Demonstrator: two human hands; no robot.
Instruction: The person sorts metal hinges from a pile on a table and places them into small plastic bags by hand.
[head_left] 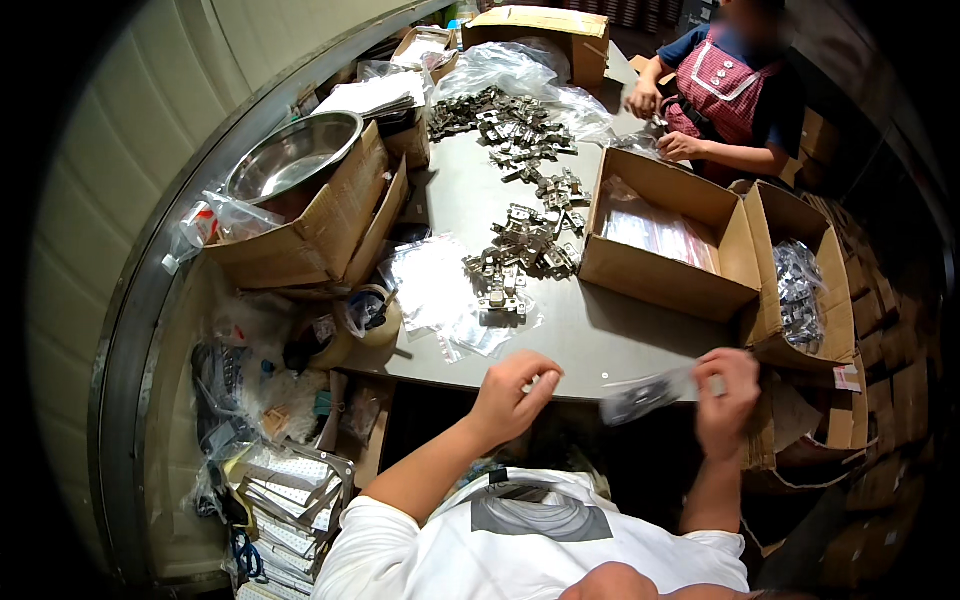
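My right hand [728, 395], a little blurred, grips one end of a clear plastic bag [645, 397] with dark metal pieces inside. The bag hangs over the table's near edge, to the left of that hand. My left hand [515, 398] is at the same edge, its fingers curled in and its thumb against them; whether anything small is inside cannot be made out. Beyond it, flat clear plastic bags [435, 290] lie spread on the table. Metal cabinet hinges [525, 240] form a loose trail beside them, running back to a bigger heap [500, 120].
An open cardboard box [670, 275] holds flat bags; the box [765, 330] to its right contains filled bags. At left, a steel bowl [295, 155] rests on another carton [300, 250], near tape rolls [365, 312]. Across the table, a person [720, 100] in a checked apron handles something small.
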